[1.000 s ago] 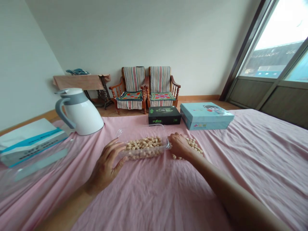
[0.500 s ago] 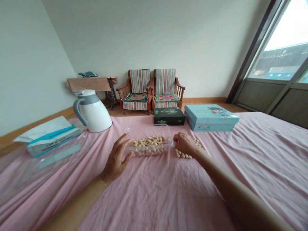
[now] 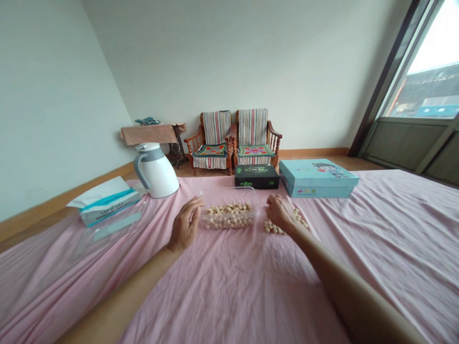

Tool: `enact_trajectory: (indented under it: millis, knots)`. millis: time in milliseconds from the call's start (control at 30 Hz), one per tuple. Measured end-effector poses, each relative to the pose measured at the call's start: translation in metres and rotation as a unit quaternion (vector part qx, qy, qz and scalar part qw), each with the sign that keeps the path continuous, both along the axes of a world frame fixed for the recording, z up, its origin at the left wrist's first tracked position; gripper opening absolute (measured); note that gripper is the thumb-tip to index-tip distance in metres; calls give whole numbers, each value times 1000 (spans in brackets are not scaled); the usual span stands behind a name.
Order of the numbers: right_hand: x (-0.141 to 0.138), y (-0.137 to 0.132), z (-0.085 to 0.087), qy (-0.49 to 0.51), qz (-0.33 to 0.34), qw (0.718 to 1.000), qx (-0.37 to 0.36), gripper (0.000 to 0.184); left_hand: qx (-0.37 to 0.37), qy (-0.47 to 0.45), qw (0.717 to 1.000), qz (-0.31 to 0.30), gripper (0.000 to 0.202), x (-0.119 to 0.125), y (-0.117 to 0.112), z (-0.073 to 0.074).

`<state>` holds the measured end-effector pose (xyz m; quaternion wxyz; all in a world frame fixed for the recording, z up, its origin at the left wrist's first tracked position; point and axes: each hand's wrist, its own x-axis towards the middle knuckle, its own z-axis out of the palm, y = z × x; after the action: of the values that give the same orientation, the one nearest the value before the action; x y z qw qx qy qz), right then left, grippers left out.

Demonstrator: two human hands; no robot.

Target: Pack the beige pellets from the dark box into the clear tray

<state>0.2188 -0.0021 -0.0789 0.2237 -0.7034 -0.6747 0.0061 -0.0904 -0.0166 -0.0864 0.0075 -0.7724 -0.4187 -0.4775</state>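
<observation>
A clear plastic tub (image 3: 227, 216) full of pale little nuts (image 3: 226, 216) sits on the pink bedsheet (image 3: 229, 291) straight in front of me. More loose nuts (image 3: 273, 228) lie just right of it, beneath my right hand (image 3: 281, 212), which is curled downward over them; I cannot tell whether it has hold of any. My left hand (image 3: 186, 224) is half open just beside the tub, holding nothing. Past the tub lie a black box (image 3: 256, 176) and a blue box (image 3: 317, 179), while a white jug (image 3: 157, 173) and a white-and-blue packet (image 3: 105, 200) sit further left.
</observation>
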Motion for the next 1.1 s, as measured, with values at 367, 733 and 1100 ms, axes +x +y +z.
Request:
enact_trajectory:
  millis: [367, 733, 1100]
  knots:
    - [-64, -9, 41, 181, 222, 948, 138, 17, 26, -192, 979, 64, 27, 27, 12, -11]
    - [-31, -4, 38, 265, 148, 938, 168, 23, 59, -112, 991, 50, 28, 21, 11, -16]
    - [23, -15, -1, -14, 195, 978, -68, 20, 37, -169, 983, 65, 31, 25, 12, -17]
